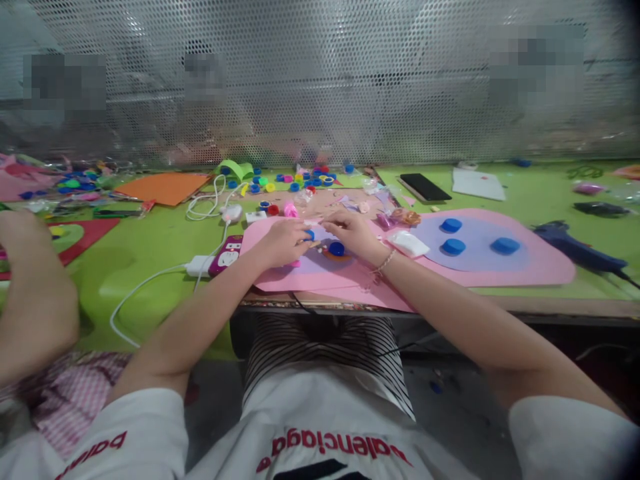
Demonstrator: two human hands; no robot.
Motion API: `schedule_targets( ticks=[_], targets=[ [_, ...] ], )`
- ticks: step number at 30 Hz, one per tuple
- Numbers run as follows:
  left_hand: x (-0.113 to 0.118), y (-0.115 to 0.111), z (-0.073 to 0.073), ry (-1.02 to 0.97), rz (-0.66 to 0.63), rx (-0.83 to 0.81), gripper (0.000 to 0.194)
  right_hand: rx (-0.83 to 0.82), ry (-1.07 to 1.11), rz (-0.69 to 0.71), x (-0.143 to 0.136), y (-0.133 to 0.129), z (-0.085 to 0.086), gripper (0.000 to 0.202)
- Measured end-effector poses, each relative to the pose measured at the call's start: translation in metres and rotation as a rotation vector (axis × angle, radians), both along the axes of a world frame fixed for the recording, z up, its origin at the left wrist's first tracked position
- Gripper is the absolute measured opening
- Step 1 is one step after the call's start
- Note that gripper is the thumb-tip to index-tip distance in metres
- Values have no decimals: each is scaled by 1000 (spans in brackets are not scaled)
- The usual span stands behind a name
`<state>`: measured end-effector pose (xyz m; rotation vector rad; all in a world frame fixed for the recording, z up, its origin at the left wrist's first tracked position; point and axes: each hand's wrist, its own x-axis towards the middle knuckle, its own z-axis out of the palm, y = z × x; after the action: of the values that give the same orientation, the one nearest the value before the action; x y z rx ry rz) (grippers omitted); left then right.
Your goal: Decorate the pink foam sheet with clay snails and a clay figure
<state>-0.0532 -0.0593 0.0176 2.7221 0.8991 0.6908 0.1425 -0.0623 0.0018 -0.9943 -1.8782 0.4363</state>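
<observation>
My left hand [286,243] rests over a pink sheet with a lilac centre [273,280], its fingers curled at a blue bottle cap [309,235]. Beside it my right hand [354,235] is bent over the same sheet, thumb and fingers pinched together; what is between them is too small to make out. Below the right fingers another blue bottle cap [337,249] sits on an orange piece on the lilac area. To the right lies a second pink sheet [545,267] with three blue caps on its lilac oval [475,250].
A glue gun [575,248] lies at the right, a black phone [425,187] farther back. Left of the sheets are a power strip [226,256] and a white charger [200,266] with cables. Loose caps [295,187] lie behind. Another person's arm [35,287] is at the left.
</observation>
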Motion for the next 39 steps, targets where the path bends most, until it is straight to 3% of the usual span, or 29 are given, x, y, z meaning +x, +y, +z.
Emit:
schedule_targets(
  ticks=[7, 11, 15, 18, 20, 24, 27, 33, 39],
  targets=[
    [-4, -1, 2, -65, 56, -76, 32, -100, 0, -60, -2, -5, -1, 19],
    [-7, -3, 7, -128, 65, -94, 37, -132, -9, -47, -4, -8, 0, 18],
    [-13, -6, 13, -235, 172, -61, 38, -96, -42, 23, -5, -10, 1, 16],
    [-19, -13, 16, -60, 190, 30, 28, -92, -50, 74, -4, -10, 1, 19],
    [-25, -19, 16, 114, 122, 83, 25, -96, -50, 81, -4, -10, 0, 19],
    [-38, -30, 14, 309, 79, 191, 55, -76, -57, 73, -6, -10, -1, 22],
    [-44, -28, 13, 347, 104, 222, 66, -109, -70, 67, -7, -12, 0, 23],
    [-48, -14, 7, 350, 110, 34, 67, -127, -85, 71, -6, -12, 1, 22],
    [-48, -18, 2, 314, 183, 48, 65, -147, -103, 117, -9, -14, 1, 19]
  ],
)
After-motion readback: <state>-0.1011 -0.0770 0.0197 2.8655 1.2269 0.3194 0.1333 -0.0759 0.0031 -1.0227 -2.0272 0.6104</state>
